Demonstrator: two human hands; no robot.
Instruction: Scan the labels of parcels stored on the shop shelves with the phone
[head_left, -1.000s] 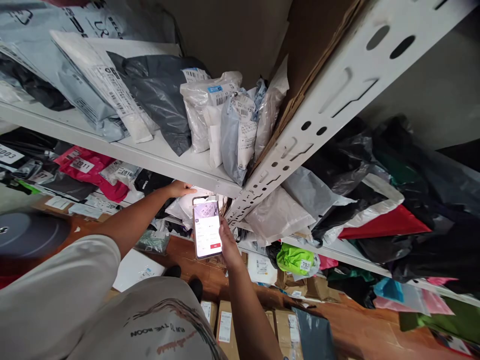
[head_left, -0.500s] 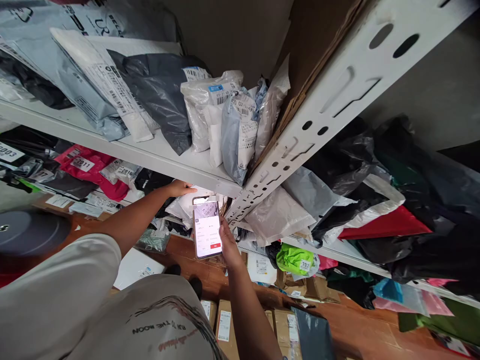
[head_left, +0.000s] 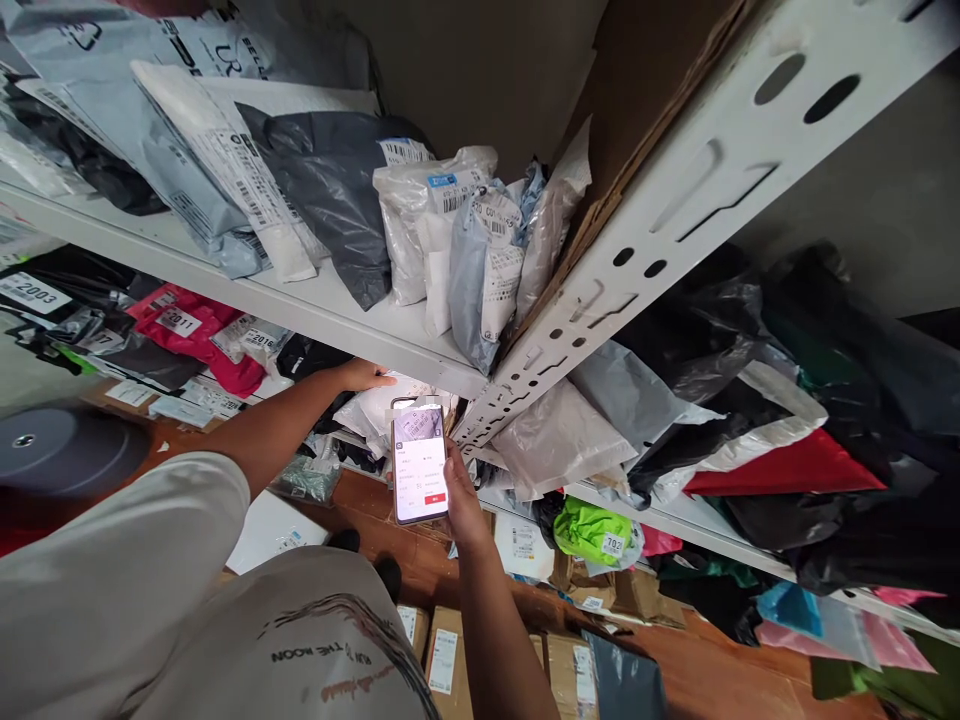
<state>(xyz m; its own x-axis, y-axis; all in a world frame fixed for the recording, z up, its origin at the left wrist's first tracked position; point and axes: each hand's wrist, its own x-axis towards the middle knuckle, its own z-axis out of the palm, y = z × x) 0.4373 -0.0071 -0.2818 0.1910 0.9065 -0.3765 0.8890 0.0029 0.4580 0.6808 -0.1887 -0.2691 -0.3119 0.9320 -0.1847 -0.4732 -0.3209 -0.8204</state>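
Phone in the right hand, its lit screen facing the wearer, just below the front edge of the upper shelf and to the left of the perforated white post. The screen shows a camera picture at the top, a white form under it and a red button low on the right. The right fingers are closed around the phone, with the thumb along its right edge.

The left hand reaches in from the left under the shelf edge, its fingertips at a white package just beyond the phone; whether they grip it or only touch it, I cannot tell.

On the upper shelf, a dark grey parcel leans to the left of a white parcel with a blue-marked label, and a pale blue parcel stands near the post. Lower down on the left lies a pink parcel labelled 2011. To the right of the post are a red parcel and, lower and nearer the post, a bright green parcel. Cardboard boxes sit on the reddish-brown floor.
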